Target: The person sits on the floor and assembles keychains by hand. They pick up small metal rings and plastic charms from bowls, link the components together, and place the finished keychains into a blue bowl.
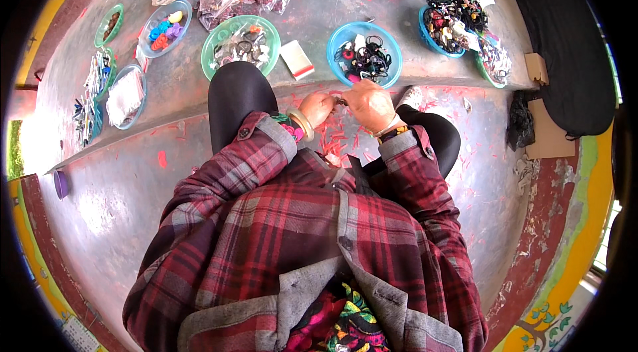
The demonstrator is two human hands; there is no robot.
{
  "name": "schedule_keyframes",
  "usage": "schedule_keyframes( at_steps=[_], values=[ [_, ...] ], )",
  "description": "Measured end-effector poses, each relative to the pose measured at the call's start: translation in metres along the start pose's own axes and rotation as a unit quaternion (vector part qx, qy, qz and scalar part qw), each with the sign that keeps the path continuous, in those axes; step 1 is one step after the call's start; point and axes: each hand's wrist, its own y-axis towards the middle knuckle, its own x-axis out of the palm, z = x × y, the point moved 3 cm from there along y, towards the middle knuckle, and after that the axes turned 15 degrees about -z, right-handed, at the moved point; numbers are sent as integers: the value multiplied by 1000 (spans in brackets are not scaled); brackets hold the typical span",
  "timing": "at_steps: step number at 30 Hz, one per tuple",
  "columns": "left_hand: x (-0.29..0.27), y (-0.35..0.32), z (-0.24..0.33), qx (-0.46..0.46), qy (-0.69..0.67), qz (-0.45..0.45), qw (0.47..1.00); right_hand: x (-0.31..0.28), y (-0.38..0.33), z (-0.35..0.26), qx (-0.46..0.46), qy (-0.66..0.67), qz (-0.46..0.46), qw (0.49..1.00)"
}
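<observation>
Between my bent knees, my left hand (318, 108) and my right hand (367, 106) meet, fingers pinched. A small dark piece (341, 101) shows between their fingertips; it is too small to tell its kind. Just beyond my right hand stands a round blue basket (331, 52) with black hair ties and a few red and pink pieces in it. Left of that lies a small white box (296, 60) with a red edge. Farther left, a green basket (209, 50) holds mixed small items, partly behind my left knee. Red scraps (335, 134) litter the floor under my hands.
More baskets line the raised ledge (312, 26): a blue one (190, 17) with coloured pieces at left, another blue one (423, 28) with dark hair ties at right. Bagged red items (242, 0) lie behind. A purple cup (61, 184) stands far left, a black bag (520, 119) far right.
</observation>
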Motion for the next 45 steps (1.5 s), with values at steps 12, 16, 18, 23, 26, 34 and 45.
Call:
schedule_keyframes(
  at_steps=[12,16,18,23,26,34,45],
  values=[
    [9,-31,71,93,216,61,970,-3,-1,4,6,-32,-48,998],
    [11,-32,76,111,230,46,966,7,-1,4,8,-11,-52,999],
    [15,-33,75,49,54,9,997,11,-2,5,0,-19,-63,998],
    [17,-26,53,41,-227,-7,973,11,-1,4,28,34,-74,996],
    [9,-22,45,11,-315,12,949,-5,1,2,75,150,-17,986],
    [7,-25,59,9,-318,12,948,-9,-2,16,124,305,27,944],
    [8,-23,55,15,-285,-1,958,-11,-3,16,21,109,48,993]
  ],
)
